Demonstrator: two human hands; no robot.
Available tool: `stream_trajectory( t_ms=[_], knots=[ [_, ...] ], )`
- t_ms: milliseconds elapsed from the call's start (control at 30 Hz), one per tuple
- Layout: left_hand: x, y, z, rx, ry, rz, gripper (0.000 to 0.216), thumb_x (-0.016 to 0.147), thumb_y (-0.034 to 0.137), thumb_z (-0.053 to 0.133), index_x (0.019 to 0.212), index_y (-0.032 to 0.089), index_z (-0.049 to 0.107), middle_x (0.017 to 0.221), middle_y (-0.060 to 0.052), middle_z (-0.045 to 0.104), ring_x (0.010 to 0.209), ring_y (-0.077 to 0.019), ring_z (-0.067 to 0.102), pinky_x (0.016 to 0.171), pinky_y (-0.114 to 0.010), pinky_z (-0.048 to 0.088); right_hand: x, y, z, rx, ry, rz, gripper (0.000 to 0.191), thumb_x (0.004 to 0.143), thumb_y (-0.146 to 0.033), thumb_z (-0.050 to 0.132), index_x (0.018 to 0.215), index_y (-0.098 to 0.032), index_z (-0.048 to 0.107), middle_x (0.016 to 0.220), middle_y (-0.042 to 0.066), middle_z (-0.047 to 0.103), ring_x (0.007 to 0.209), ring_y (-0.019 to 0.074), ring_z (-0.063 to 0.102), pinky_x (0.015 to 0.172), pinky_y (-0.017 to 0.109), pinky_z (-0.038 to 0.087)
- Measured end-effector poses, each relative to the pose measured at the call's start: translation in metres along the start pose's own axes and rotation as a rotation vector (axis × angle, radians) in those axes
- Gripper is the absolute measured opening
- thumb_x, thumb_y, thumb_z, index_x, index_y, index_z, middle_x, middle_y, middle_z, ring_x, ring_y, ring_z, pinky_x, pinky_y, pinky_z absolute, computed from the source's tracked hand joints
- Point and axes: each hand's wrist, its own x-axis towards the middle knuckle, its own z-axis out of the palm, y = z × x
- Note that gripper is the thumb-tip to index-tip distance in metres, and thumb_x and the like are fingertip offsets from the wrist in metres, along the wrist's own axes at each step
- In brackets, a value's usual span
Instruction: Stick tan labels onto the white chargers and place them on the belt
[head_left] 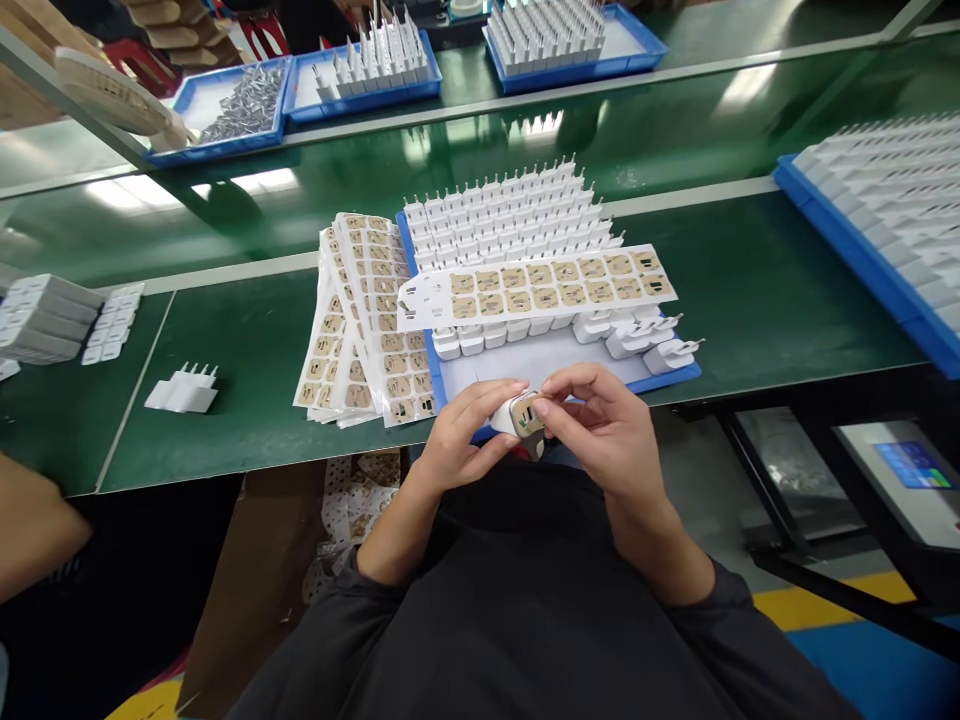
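Observation:
Between thumb and fingers, my left hand grips a white plug adapter. A tan adhesive sticker covers the adapter's end face, and my right hand pinches at the sticker's edge with thumb and forefinger. Just beyond my hands is a blue tray with rows of white plug adapters, pins up. Across these adapters lies a sheet of tan stickers. Several adapters at the tray's right front corner lie on their sides.
Left of the tray lie fanned sticker sheets. Several adapters stand farther left, near another person's arm. A full blue tray is at right. Trays of plugs and metal pins line the back. Below is a cardboard box.

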Motion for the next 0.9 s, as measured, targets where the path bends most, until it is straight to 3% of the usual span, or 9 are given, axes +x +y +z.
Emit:
stream_trajectory(
  t_ms=[133,233,300,467,633,767,900],
  knots=[
    [-0.002,-0.002,0.000,0.024,0.012,0.002,0.051,0.099,0.029,0.062,0.148,0.020,0.051,0.131,-0.016,0.069,0.122,-0.0256,0.068,0.101,-0.039,0.058,0.001,-0.007,0.004,-0.261,0.010,-0.132,0.008,0.092,-0.017,0.069,0.096,-0.023,0.068,0.087,-0.001,0.065,0.075,0.0116,0.062,0.062,0.022,0.057],
    [-0.007,-0.004,0.002,-0.006,0.058,-0.009,0.051,0.098,0.030,0.064,0.147,0.020,0.052,0.132,-0.015,0.069,0.123,-0.0255,0.068,0.103,-0.040,0.058,0.003,-0.008,0.002,-0.375,0.027,-0.160,0.017,0.090,-0.021,0.073,0.107,-0.024,0.069,0.098,0.002,0.064,0.070,0.0099,0.059,0.057,0.021,0.056],
    [-0.011,-0.006,0.006,-0.057,0.113,-0.015,0.052,0.097,0.029,0.066,0.147,0.021,0.052,0.133,-0.014,0.068,0.125,-0.0254,0.066,0.107,-0.042,0.056,0.004,-0.003,0.000,-0.289,-0.012,-0.086,0.025,0.090,-0.028,0.074,0.114,-0.025,0.068,0.104,0.003,0.060,0.070,0.0095,0.058,0.052,0.020,0.056],
    [-0.016,-0.013,0.016,-0.165,0.215,-0.013,0.054,0.094,0.024,0.070,0.144,0.028,0.052,0.135,-0.011,0.066,0.132,-0.0262,0.063,0.118,-0.055,0.048,0.002,0.013,0.004,0.201,-0.253,0.094,0.031,0.090,-0.031,0.074,0.119,-0.030,0.064,0.113,0.004,0.053,0.088,0.0153,0.061,0.050,0.020,0.059],
    [-0.014,-0.015,0.020,-0.179,0.241,0.013,0.051,0.092,0.023,0.073,0.139,0.029,0.055,0.133,-0.010,0.065,0.129,-0.0268,0.064,0.120,-0.061,0.044,-0.002,0.019,0.014,0.294,-0.201,0.108,0.039,0.080,-0.023,0.084,0.113,-0.030,0.064,0.118,0.004,0.050,0.094,0.0149,0.059,0.057,0.018,0.058],
    [-0.013,-0.015,0.018,-0.220,0.266,0.041,0.057,0.088,0.017,0.076,0.139,0.028,0.054,0.132,-0.009,0.064,0.127,-0.0262,0.066,0.118,-0.059,0.047,0.001,0.021,0.013,0.429,-0.280,0.115,0.038,0.082,-0.023,0.081,0.116,-0.029,0.066,0.118,0.005,0.049,0.095,0.0154,0.059,0.057,0.019,0.058],
    [-0.011,-0.014,0.019,-0.153,0.251,0.049,0.058,0.087,0.015,0.077,0.138,0.031,0.053,0.132,-0.008,0.064,0.126,-0.0254,0.067,0.116,-0.058,0.050,0.001,0.022,0.014,0.433,-0.245,0.108,0.028,0.086,-0.024,0.076,0.112,-0.028,0.067,0.116,0.004,0.049,0.083,0.0118,0.058,0.053,0.019,0.054]
  ],
)
